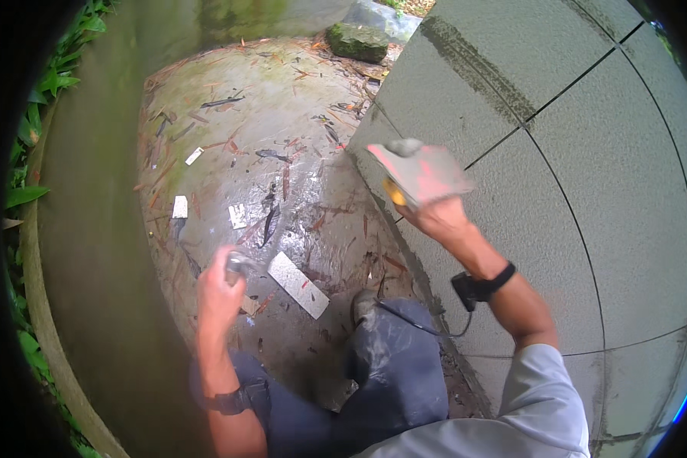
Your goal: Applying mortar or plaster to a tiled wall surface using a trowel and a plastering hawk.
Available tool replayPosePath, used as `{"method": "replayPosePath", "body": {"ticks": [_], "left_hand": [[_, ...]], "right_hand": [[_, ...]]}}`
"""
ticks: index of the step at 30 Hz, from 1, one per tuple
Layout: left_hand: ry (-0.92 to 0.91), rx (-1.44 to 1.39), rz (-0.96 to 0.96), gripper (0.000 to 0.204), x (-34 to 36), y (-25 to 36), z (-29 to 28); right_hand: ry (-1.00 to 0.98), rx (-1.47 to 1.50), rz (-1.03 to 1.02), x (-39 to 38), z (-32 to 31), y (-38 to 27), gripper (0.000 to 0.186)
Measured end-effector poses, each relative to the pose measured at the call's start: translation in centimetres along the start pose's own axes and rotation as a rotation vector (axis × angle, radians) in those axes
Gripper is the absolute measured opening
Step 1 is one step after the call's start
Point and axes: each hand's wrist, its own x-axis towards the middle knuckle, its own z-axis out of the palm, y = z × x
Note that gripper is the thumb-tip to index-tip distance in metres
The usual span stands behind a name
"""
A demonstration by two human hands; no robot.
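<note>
My right hand [441, 217] is closed round the yellow handle [394, 191] of a plastering float [435, 174]. The float's flat pinkish face is smeared with grey mortar, and a small grey lump [404, 146] sits at its far edge. It is held up in front of the grey tiled wall [542, 229], to my right. Lower and to the left, my left hand [221, 294] grips a grey metal tool [241, 263]. Motion smears that tool, so its exact kind is unclear. Below it on the ground lies a pale rectangular tile strip [298, 285].
Wet concrete ground [229, 130] carries fallen leaves and small white tile pieces [237, 216]. A mossy stone [356, 42] stands at the far end. Along the left run a low wall [99, 229] and green plants [34, 191]. A cable [412, 320] hangs from my right wristband [482, 284].
</note>
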Motion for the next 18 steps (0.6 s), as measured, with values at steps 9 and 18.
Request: {"method": "replayPosePath", "body": {"ticks": [9, 18], "left_hand": [[0.269, -0.041, -0.291, 0.041, -1.4, 0.7, -2.4], [0.315, -0.018, -0.400, 0.044, -3.3, 3.6, -3.0]], "right_hand": [[-0.330, -0.221, 0.562, -3.0, 25.9, 6.0, 0.045], [-0.269, -0.324, 0.714, 0.7, 33.0, 11.9, 0.022]]}}
